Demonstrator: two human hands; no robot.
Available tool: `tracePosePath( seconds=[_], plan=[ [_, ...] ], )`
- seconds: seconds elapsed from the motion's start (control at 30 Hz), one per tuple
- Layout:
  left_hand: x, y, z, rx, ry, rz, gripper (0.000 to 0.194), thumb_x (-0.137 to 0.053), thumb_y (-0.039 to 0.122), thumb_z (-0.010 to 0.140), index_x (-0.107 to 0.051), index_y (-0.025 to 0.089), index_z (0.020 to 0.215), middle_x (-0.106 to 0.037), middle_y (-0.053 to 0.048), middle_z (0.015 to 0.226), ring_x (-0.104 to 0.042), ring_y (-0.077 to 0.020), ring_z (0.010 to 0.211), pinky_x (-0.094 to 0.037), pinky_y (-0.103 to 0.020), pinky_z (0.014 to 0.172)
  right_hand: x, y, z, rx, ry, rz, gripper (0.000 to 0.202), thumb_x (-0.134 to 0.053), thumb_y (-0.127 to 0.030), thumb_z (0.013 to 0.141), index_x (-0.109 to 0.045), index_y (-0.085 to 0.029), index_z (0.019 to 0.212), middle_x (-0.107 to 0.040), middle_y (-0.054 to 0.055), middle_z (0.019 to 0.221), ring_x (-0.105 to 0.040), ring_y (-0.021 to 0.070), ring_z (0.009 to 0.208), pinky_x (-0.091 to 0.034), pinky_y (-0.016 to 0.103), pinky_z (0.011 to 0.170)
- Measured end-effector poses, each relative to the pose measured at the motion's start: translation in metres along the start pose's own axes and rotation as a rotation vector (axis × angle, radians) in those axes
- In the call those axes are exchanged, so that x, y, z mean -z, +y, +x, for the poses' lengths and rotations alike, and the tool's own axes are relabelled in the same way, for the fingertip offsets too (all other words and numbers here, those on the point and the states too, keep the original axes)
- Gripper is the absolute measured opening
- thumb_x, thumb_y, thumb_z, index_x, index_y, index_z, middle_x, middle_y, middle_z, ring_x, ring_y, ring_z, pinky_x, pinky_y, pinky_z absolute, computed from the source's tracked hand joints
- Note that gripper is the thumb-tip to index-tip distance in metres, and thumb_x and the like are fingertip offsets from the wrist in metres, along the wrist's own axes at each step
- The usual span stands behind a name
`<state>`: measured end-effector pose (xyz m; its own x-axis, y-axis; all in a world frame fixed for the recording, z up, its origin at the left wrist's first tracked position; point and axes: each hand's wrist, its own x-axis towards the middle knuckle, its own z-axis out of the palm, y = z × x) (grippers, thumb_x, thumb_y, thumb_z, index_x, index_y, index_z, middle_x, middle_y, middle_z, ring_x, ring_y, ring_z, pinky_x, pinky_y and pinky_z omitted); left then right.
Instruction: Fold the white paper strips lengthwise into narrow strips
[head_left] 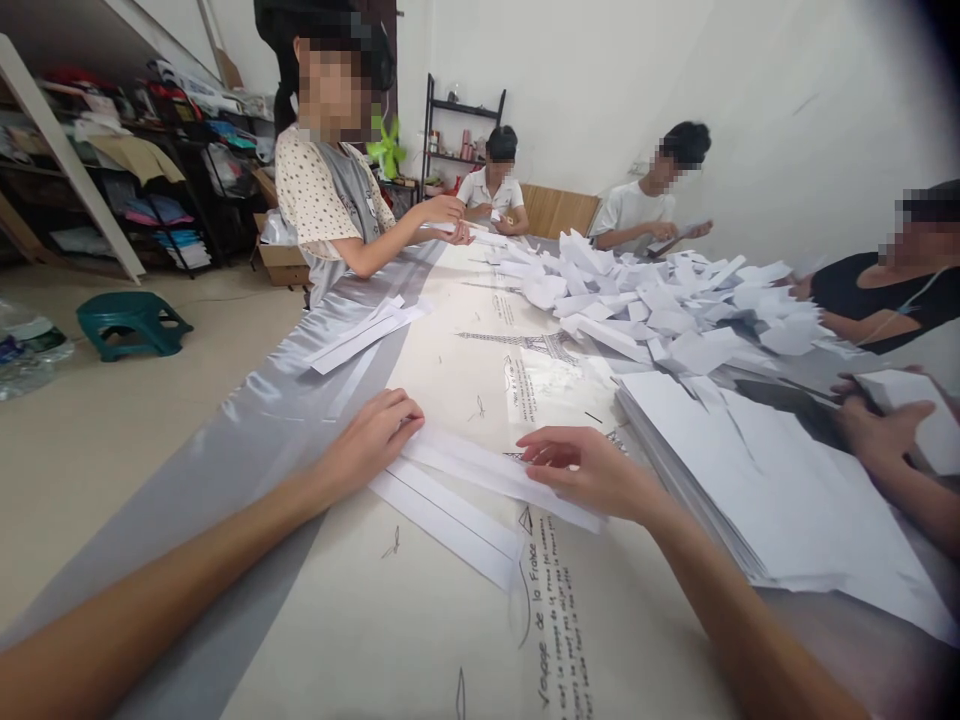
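My left hand [382, 428] pinches the left end of a white paper strip [480, 462] above the table. Over the strip's right part is my right hand [589, 468], its fingers curved and apart. I cannot tell whether its fingertips touch the paper. Under the held strip, a second paper piece with a dark line along it [454, 525] lies slanted on the printed tablecloth [360, 620]. Farther up on the left, more folded strips [367, 335] lie overlapping.
A stack of white sheets [750, 490] lies at right, with a heap of folded paper [645, 290] behind it. A co-worker's hands [885, 430] hold a white block at the right edge. Other people work around the table. A green stool [133, 322] stands on the floor at left.
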<state>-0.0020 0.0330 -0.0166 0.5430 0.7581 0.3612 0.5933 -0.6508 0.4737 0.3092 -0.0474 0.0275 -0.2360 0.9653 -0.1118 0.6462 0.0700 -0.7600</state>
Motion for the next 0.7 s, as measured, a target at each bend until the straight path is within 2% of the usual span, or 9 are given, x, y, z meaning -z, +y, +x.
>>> tracePosePath(
  seconds=[0.1, 0.33, 0.5, 0.6, 0.7],
  plan=[
    [-0.002, -0.009, 0.001, 0.003, -0.032, 0.046, 0.022, -0.043, 0.028, 0.102, -0.057, 0.019, 0.087, -0.060, -0.004, 0.093, -0.057, -0.0217, 0.092, -0.045, -0.036, 0.084, 0.006, 0.005, -0.001, 0.095, 0.003, -0.094, 0.026, -0.066, -0.036, 0.088, -0.074, -0.027, 0.111, -0.072, 0.006, 0.115, -0.068, 0.0204, 0.095, -0.058, 0.040, 0.087],
    [-0.001, -0.004, -0.002, -0.120, -0.002, 0.274, 0.025, -0.038, 0.022, 0.104, -0.057, 0.018, 0.087, -0.058, -0.005, 0.092, -0.055, -0.0222, 0.090, -0.043, -0.040, 0.090, 0.013, 0.006, -0.006, 0.114, -0.055, -0.202, 0.023, -0.057, -0.034, 0.092, -0.076, -0.025, 0.103, -0.074, 0.006, 0.103, -0.068, 0.0191, 0.086, -0.058, 0.038, 0.078],
    [-0.002, 0.003, -0.004, -0.273, 0.040, 0.422, 0.021, -0.041, 0.008, 0.099, -0.060, 0.017, 0.100, -0.058, -0.009, 0.107, -0.053, -0.0249, 0.103, -0.044, -0.041, 0.095, 0.006, 0.000, -0.008, 0.120, -0.080, -0.297, 0.022, -0.053, -0.027, 0.092, -0.075, -0.024, 0.092, -0.072, 0.006, 0.098, -0.065, 0.0180, 0.079, -0.054, 0.035, 0.071],
    [-0.005, 0.005, -0.005, -0.352, -0.030, 0.445, 0.027, -0.040, -0.002, 0.095, -0.059, 0.017, 0.099, -0.059, -0.009, 0.108, -0.054, -0.0223, 0.099, -0.046, -0.036, 0.089, 0.007, -0.002, -0.011, 0.134, -0.111, -0.332, 0.022, -0.053, -0.025, 0.091, -0.074, -0.025, 0.096, -0.071, 0.005, 0.102, -0.065, 0.0181, 0.083, -0.054, 0.035, 0.074],
    [-0.006, 0.006, -0.006, -0.332, -0.111, 0.465, 0.026, -0.042, -0.004, 0.093, -0.058, 0.016, 0.098, -0.059, -0.007, 0.105, -0.055, -0.0205, 0.092, -0.048, -0.032, 0.080, 0.011, 0.000, -0.014, 0.120, -0.123, -0.360, 0.021, -0.053, -0.026, 0.092, -0.074, -0.025, 0.097, -0.071, 0.005, 0.104, -0.065, 0.0188, 0.084, -0.053, 0.036, 0.076]
  ],
)
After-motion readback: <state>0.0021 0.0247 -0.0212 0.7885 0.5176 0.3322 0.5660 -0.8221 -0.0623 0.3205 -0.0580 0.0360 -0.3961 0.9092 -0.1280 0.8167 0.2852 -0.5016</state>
